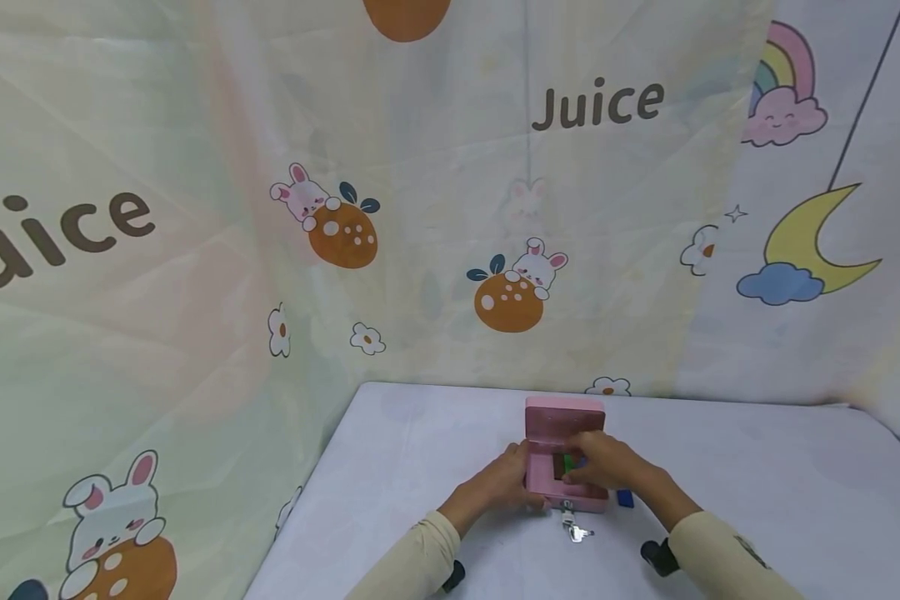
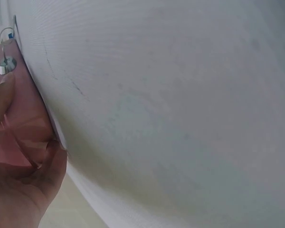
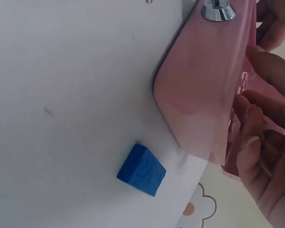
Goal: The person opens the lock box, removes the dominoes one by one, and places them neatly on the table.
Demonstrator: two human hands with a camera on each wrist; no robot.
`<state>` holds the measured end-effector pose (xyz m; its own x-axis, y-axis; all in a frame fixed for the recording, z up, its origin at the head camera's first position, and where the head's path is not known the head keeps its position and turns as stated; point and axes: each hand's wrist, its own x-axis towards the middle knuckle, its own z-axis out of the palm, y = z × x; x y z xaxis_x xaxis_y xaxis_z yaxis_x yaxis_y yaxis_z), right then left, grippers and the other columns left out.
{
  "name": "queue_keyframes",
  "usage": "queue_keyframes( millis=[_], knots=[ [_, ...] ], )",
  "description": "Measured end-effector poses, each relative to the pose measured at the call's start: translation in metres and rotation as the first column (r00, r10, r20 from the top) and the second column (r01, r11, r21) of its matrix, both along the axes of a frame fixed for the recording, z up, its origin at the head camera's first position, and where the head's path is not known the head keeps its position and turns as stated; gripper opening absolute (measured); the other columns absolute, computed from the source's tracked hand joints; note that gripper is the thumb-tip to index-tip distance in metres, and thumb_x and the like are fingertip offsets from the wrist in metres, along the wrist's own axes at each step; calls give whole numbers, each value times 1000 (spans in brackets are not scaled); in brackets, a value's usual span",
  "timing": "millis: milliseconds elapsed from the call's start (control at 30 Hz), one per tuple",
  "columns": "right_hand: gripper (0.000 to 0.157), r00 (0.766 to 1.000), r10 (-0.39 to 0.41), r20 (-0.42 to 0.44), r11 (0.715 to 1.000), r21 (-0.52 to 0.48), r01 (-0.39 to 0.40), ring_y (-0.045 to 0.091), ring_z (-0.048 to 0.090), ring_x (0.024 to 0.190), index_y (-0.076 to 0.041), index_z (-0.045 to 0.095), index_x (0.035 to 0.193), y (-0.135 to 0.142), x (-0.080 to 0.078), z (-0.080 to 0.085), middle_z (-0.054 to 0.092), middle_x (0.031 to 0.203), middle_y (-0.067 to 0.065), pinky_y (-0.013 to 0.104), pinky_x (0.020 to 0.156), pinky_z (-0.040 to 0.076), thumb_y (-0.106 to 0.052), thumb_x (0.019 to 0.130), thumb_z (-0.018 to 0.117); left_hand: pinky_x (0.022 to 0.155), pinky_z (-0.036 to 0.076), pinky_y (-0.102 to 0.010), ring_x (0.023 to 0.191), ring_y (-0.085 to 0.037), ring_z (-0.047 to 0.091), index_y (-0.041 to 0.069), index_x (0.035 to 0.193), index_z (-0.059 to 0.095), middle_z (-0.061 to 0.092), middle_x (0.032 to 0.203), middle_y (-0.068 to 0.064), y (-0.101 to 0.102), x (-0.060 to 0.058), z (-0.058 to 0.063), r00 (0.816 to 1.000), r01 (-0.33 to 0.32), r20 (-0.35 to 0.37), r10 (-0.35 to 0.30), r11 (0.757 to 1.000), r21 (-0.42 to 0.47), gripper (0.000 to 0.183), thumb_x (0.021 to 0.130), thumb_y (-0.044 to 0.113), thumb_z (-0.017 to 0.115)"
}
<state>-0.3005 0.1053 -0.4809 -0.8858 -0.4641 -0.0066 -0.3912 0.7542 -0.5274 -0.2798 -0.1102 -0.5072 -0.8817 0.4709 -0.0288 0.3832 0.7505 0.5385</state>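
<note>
A pink metal lockbox (image 1: 543, 483) stands on the table with its lid (image 1: 564, 421) raised at the back. Keys (image 1: 576, 530) hang from the lock (image 3: 218, 10) on its front. My left hand (image 1: 504, 482) grips the box's left side, the thumb on the front face near the lock in the left wrist view. Inside the box lie a green piece (image 1: 568, 463) and a dark brown piece (image 1: 558, 467). Over them, my right hand (image 1: 606, 461) reaches in with bent fingers; a bit of blue shows beside them. Whether it pinches a piece is hidden.
A blue block (image 3: 143, 170) lies on the white table (image 1: 420, 442), just outside the box's front right corner. Printed cloth (image 1: 435, 250) hangs behind the table and along its left. Dark wrist devices (image 1: 660, 557) show beneath the sleeves.
</note>
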Motion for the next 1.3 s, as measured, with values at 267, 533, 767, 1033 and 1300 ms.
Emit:
queue_keyframes(
  millis=[267,533,767,1033,1300],
  knots=[
    [36,999,-37,11,999,38,36,15,58,76,-8,75,107,-11,1,-4,74,93,2,41,82,58,-14,74,89,99,51,-30,105,-6,53,26,154,30,55,127,1,1,0,-2,1000,-22,0,22,1000,-10,101,74,34,90],
    [33,999,-45,-28,997,67,47,15,54,70,-6,76,104,-17,1,-5,67,77,-2,33,70,52,-10,73,89,94,51,-26,99,-3,51,23,153,32,55,122,3,1,0,-2,1000,-17,-8,17,1000,-10,99,74,33,90],
    [31,997,-36,-70,993,108,43,14,52,67,-4,77,102,-19,-1,-9,62,70,-3,32,65,47,-11,74,88,96,51,-28,99,-3,51,24,153,31,55,121,4,1,-1,-4,1000,-28,4,28,1000,-3,99,74,34,91],
    [29,995,-30,-96,987,154,45,14,55,68,-4,77,100,-21,-4,-16,73,81,2,32,69,52,-14,74,89,99,51,-29,102,-4,52,24,153,32,54,123,4,2,1,-2,999,-41,13,41,999,-3,99,74,34,90],
    [27,993,-19,-119,988,151,37,14,54,68,-3,77,98,-22,-3,-13,72,78,2,33,68,52,-12,75,88,101,50,-30,105,-4,53,23,153,32,54,126,3,2,1,-2,999,-44,9,44,999,-15,100,74,35,90]
  ],
)
